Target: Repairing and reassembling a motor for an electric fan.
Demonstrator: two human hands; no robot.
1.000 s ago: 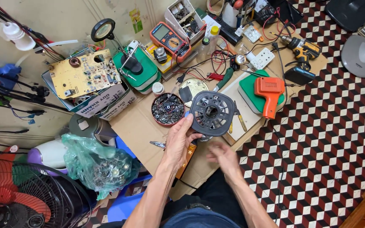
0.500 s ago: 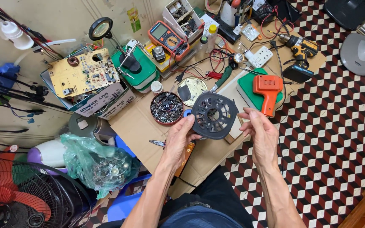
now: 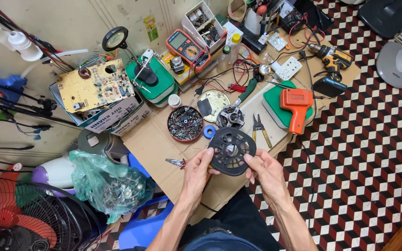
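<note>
I hold a dark round vented plastic cover (image 3: 231, 151) with both hands over the cardboard-covered low table (image 3: 159, 142). My left hand (image 3: 197, 173) grips its left lower edge, thumb on the front. My right hand (image 3: 264, 169) grips its right lower edge. Just beyond the cover lie a small motor (image 3: 230, 117), a blue tape roll (image 3: 209, 131) and pliers (image 3: 258, 128).
A round tin of screws (image 3: 185, 123), an orange heat gun on a green case (image 3: 296, 108), a multimeter (image 3: 187, 47), a circuit board on a box (image 3: 96, 87), a cordless drill (image 3: 331, 58), a green plastic bag (image 3: 105, 183) and a fan (image 3: 19, 223) surround me. Small red pliers (image 3: 177, 162) lie near my left hand.
The cover has come down closer to me, and my right hand has moved in from the right and taken hold of its edge. The motor behind it now shows.
</note>
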